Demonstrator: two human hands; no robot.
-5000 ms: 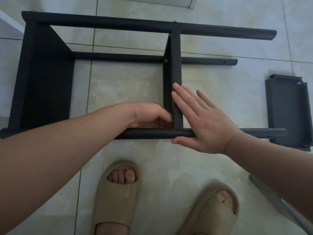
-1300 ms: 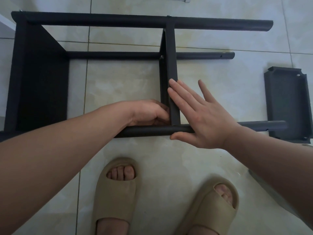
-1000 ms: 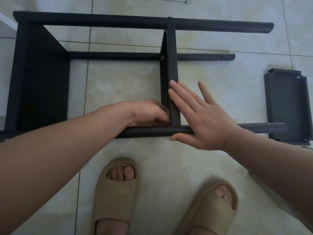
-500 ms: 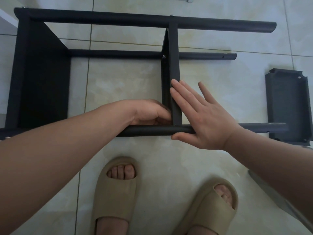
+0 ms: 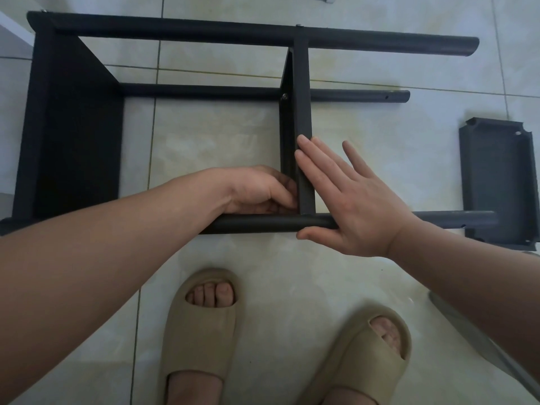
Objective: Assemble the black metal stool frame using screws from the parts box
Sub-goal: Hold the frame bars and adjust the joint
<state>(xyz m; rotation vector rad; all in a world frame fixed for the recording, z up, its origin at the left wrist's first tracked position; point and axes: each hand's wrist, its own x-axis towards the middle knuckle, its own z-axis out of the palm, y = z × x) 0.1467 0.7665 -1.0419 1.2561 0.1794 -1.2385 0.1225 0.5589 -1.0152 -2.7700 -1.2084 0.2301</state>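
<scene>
The black stool frame lies on its side on the tiled floor, with a dark panel at its left end. A black crosspiece joins the far leg to the near leg; a screw head shows on its inner face. My left hand is curled into the corner where the crosspiece meets the near leg. Its fingertips are hidden, so what they hold is unclear. Laid flat with straight fingers, my right hand presses on the crosspiece's right side and the near leg.
A loose dark grey panel with notched corners lies on the floor at the right, under the near leg's end. My feet in beige slides stand just in front of the frame. No parts box is in view.
Both hands stay at the same joint throughout. My right little finger has spread apart from the other fingers. The view shifts only slightly.
</scene>
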